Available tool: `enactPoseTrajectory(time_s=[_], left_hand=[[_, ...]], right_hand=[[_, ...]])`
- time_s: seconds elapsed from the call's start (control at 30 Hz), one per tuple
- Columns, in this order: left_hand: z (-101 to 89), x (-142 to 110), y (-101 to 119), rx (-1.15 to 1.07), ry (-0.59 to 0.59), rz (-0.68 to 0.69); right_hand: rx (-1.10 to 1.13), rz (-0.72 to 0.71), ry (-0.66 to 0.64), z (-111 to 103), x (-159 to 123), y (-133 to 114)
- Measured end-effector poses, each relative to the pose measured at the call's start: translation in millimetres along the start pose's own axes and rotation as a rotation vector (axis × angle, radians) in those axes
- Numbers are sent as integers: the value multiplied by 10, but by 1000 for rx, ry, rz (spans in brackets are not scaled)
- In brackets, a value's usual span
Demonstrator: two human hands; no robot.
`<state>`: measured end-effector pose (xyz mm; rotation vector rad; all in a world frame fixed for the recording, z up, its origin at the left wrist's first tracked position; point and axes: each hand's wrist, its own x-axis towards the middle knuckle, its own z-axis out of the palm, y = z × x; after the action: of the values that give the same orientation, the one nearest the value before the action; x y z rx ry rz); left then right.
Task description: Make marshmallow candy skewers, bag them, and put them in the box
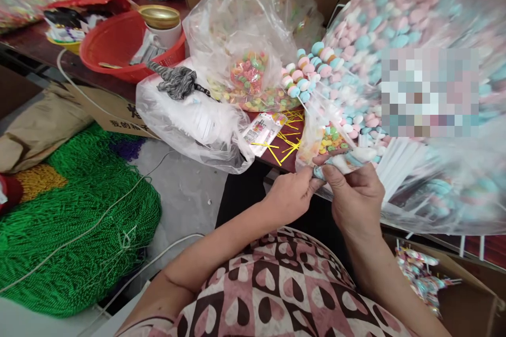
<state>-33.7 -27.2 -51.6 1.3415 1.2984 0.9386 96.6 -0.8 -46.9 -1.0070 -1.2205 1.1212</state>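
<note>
A crumpled white-and-blue plastic wrapper [350, 161] is held between my two hands over the table's front edge; what it contains I cannot make out. My left hand [290, 193] pinches its left end, fingers closed. My right hand [358, 195] grips it from the right, with the thumb pressed on top. Just beyond the hands lie ring-shaped gummy candies [332, 138] in clear plastic. Skewers of pink, blue and white candies [312, 69] rest behind them. A bundle of white sticks [399, 160] lies to the right of my right hand.
A huge bag of pastel candies [395, 16] fills the right side. Yellow twist ties [290, 142], a printed card [265, 134] and a bag of white sticks [201, 124] lie leftward. A red basket [106, 45] stands farther left; green cords [87, 231] heap below. A cardboard box [466, 300] holds wrapped candies.
</note>
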Motion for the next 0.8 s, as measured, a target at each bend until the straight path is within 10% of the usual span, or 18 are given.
enactPoseTrajectory(time_s=[0.2,0.43,0.8], left_hand=[[-76,-50,-83,-773,-442,-104],[-335,-100,-203,-253,104,-2],[-852,-109,-235,-932,380,0]], right_hand=[[96,278,-336,-15,173,-133],[-64,178,-244,317,260,133],[-1386,-273,-575,774,500,467]])
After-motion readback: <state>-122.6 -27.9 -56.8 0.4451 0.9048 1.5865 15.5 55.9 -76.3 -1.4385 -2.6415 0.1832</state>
